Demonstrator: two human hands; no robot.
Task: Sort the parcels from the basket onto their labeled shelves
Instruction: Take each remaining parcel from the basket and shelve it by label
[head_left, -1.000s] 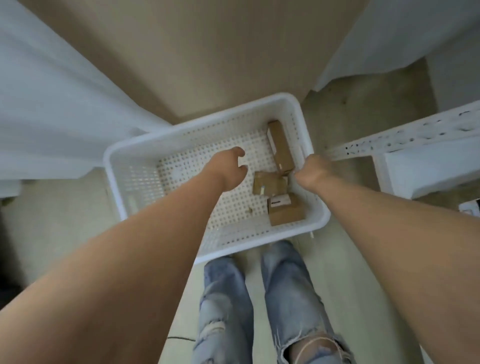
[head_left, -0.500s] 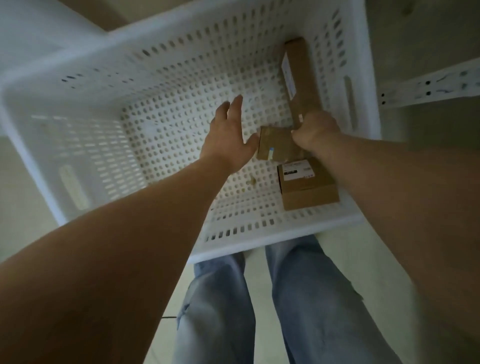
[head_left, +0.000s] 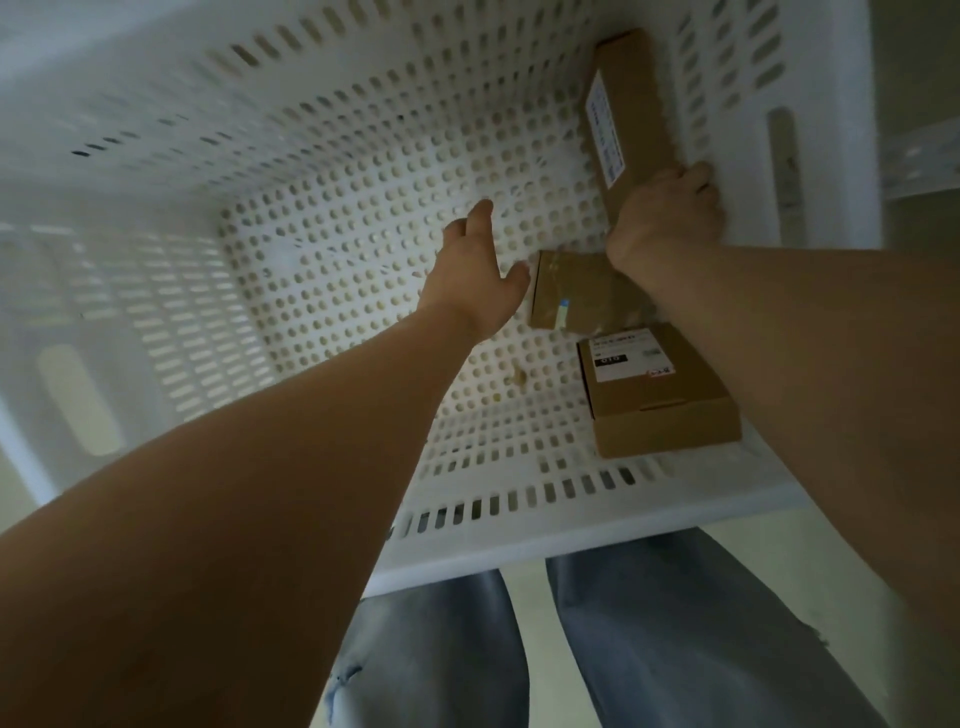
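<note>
A white perforated basket (head_left: 519, 530) fills the view, with three brown cardboard parcels on its right side. A long narrow parcel (head_left: 631, 114) with a white label lies along the right wall, and my right hand (head_left: 667, 213) grips its near end. A flat taped parcel (head_left: 571, 291) lies just below that hand. A square labelled box (head_left: 657, 392) sits in the near right corner. My left hand (head_left: 480, 275) hovers over the basket floor with fingers straight, its thumb beside the flat parcel, holding nothing.
My legs in blue jeans (head_left: 467, 649) stand on a pale floor (head_left: 540, 613) just below the basket's near rim. A white perforated shelf rail (head_left: 919, 156) shows past the basket's right wall. The left half of the basket floor holds no parcels.
The camera has dropped closer to the basket. My right hand moved from the flat parcel up to the long parcel's near end and closed on it. My left hand stays spread beside the flat parcel.
</note>
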